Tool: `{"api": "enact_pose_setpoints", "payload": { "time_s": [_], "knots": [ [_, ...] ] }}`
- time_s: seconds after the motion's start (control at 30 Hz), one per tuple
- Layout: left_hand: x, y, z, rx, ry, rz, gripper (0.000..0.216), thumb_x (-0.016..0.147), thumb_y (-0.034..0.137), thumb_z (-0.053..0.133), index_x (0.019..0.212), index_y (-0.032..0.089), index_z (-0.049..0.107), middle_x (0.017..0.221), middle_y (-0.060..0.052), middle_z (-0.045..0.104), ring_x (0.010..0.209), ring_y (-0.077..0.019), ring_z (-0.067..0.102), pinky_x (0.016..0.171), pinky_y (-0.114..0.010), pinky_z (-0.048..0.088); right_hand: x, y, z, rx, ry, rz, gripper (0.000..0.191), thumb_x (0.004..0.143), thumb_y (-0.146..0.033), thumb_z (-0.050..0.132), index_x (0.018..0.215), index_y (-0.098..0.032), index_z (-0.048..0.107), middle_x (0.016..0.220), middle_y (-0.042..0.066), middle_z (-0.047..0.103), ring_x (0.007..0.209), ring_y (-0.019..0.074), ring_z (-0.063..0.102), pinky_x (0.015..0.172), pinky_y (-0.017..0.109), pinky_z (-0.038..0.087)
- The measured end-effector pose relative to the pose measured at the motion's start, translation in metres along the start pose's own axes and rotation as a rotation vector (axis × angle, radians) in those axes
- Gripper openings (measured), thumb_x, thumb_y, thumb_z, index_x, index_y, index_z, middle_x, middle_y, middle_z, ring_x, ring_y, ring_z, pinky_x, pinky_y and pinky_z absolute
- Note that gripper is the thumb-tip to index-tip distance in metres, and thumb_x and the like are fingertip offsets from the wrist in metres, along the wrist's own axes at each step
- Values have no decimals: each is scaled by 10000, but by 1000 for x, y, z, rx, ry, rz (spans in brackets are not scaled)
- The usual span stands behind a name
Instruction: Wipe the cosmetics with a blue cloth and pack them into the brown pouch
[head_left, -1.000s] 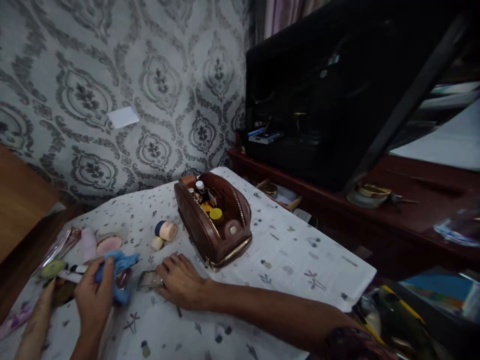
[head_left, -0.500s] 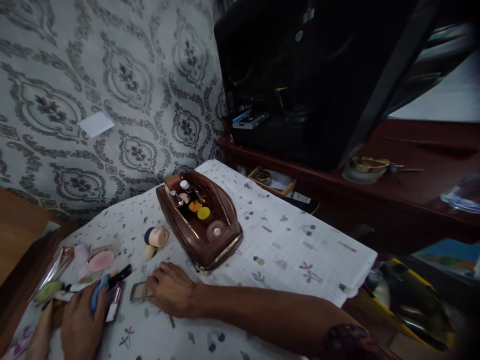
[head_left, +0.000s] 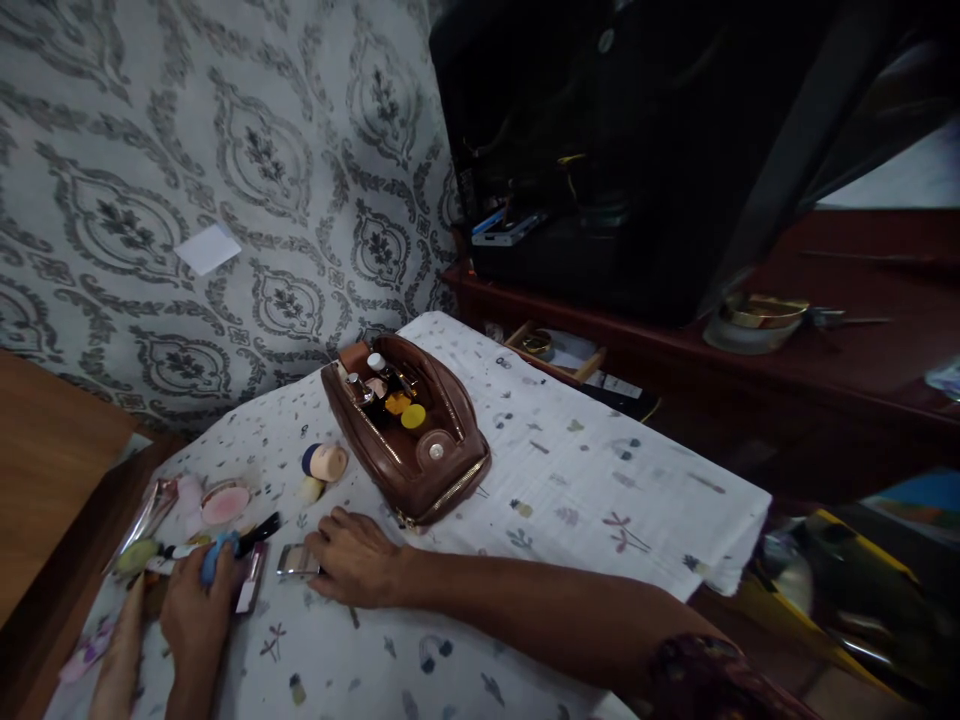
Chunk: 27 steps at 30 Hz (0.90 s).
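Pink compact (head_left: 226, 502) and black brush (head_left: 262, 530) crowd your left hand (head_left: 196, 595); cream jar with navy cap (head_left: 328, 462) lies beyond your right hand (head_left: 352, 560). Brown bag (head_left: 382, 465) gapes unzipped on the surface (head_left: 585, 500), white-capped bottle (head_left: 376, 362) and yellow lid (head_left: 412, 416) inside. Your left pinches something blue (head_left: 217, 553), partly hidden; your right touches a silvery rectangular case (head_left: 295, 560) on the surface, grip impossible to tell.

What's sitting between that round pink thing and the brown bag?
The head view shows a beige container with a navy end and a smaller pale item there.
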<state>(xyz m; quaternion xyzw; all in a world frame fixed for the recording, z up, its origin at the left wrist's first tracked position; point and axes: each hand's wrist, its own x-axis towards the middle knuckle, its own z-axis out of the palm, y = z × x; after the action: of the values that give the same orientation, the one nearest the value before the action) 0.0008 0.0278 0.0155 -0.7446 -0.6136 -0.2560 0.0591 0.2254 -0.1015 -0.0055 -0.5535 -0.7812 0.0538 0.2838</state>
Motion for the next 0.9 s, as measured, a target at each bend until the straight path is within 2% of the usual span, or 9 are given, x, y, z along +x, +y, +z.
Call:
{"api": "enact_pose_setpoints", "payload": {
  "time_s": [0.17, 0.3, 0.47, 0.57, 0.67, 0.7, 0.77, 0.83, 0.9],
  "knots": [
    [6, -2, 1, -168, 28, -136, 504, 700, 677, 442, 779, 211, 616, 848, -89, 660, 874, -316, 619, 809, -438, 503, 0, 0, -2, 5, -30, 12, 353, 918, -420, 597, 1105, -121, 614, 1081, 131, 661, 1093, 285, 582, 856, 422, 574],
    [7, -3, 0, -313, 59, -226, 469, 631, 656, 517, 728, 210, 625, 647, -33, 617, 757, -282, 610, 749, -416, 513, 1, -1, -4, 22, -49, 37, 348, 916, -411, 602, 1112, -124, 612, 1101, 134, 657, 1114, 287, 571, 873, 430, 570],
    [3, 1, -6, -312, 17, -190, 417, 672, 609, 523, 724, 209, 627, 597, -6, 592, 716, -254, 613, 702, -365, 496, 0, -1, -4, 21, -51, 36, 365, 907, -437, 615, 1101, -128, 621, 1087, 131, 658, 1104, 290, 569, 864, 424, 563],
    [0, 3, -9, -304, -16, -132, 428, 721, 606, 496, 761, 204, 638, 616, -3, 600, 698, -241, 610, 684, -347, 487, -4, -8, -15, -23, 33, 10, 384, 905, -466, 622, 1087, -128, 631, 1091, 127, 655, 1078, 279, 572, 882, 410, 543],
    [0, 2, -7, -285, 1, -140, 420, 713, 606, 497, 756, 206, 618, 655, -23, 614, 715, -253, 608, 682, -350, 482, -9, -20, -48, -12, 157, -76, 270, 951, -407, 571, 1043, -162, 637, 1018, 85, 680, 1003, 234, 589, 805, 343, 532],
    [0, 1, -7, -277, 3, -152, 418, 703, 608, 500, 754, 208, 610, 670, -30, 620, 726, -260, 608, 687, -355, 482, -10, -23, -65, 10, 190, -128, 237, 979, -373, 519, 1040, -173, 633, 974, 69, 687, 957, 213, 597, 771, 319, 521],
    [0, 0, -6, -274, -6, -162, 428, 697, 619, 492, 768, 213, 608, 721, -42, 639, 759, -269, 613, 712, -365, 482, -9, -21, -104, 25, 275, -181, 245, 1013, -307, 425, 1058, -173, 626, 984, 68, 696, 928, 192, 602, 815, 316, 497],
    [0, 1, -6, -293, -26, -155, 437, 702, 624, 478, 778, 215, 610, 778, -49, 656, 792, -272, 621, 746, -371, 484, -5, -9, -146, 31, 386, -85, 295, 1028, -242, 336, 1025, -166, 621, 950, 65, 690, 896, 175, 603, 781, 290, 479],
    [-1, 4, -9, -312, -35, -147, 433, 701, 620, 473, 769, 214, 607, 806, -54, 660, 810, -273, 626, 768, -374, 486, 4, 14, -182, 5, 460, 109, 294, 1025, -214, 333, 1058, -146, 617, 1016, 73, 685, 950, 174, 610, 845, 290, 460]
  ]
}}
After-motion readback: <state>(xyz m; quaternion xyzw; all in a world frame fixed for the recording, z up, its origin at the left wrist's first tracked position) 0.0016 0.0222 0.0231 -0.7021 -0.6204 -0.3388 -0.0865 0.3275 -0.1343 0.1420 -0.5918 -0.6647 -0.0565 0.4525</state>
